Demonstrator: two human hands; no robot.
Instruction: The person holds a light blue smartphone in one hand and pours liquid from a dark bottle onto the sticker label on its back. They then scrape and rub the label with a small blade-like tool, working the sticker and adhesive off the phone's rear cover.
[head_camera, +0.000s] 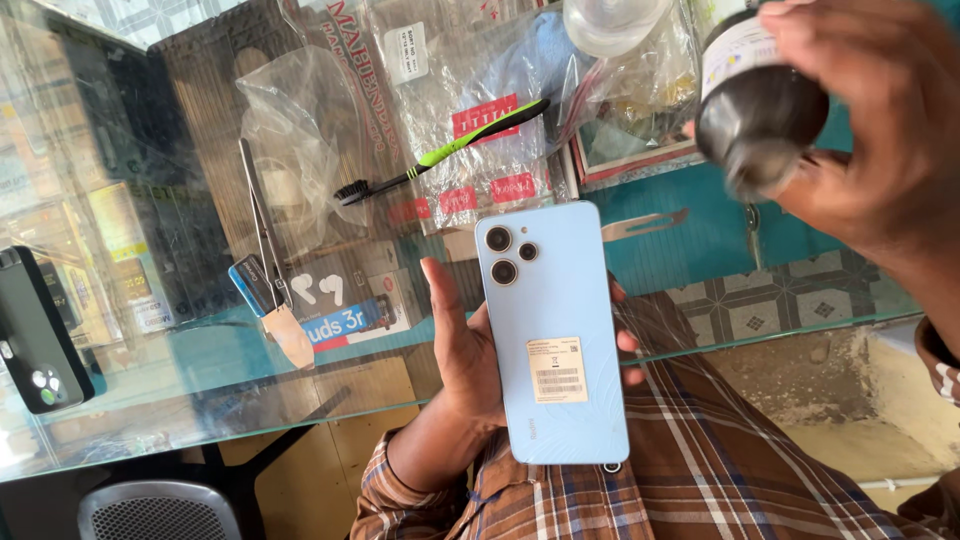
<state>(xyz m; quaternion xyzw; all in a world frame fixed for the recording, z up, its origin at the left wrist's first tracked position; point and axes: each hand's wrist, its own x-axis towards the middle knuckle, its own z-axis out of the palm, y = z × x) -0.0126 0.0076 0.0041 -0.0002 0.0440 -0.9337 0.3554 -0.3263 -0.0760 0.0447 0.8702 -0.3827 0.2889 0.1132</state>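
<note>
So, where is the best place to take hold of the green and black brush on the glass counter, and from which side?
Grip the green and black brush at its bright green handle, coming from above. It lies flat and diagonal on clear plastic bags, bristles at the lower left end, so the handle's long sides are free for fingers. Both hands are busy: the left hand holds the light blue phone, the right hand a dark bottle.

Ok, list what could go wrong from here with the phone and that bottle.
The dark bottle is tipped in the right hand with its mouth toward the light blue phone; liquid could spill on the phone or the checked shirt.

The left hand holds the phone only by its edges, beyond the glass counter; a slip would probably drop it past the edge.
</note>
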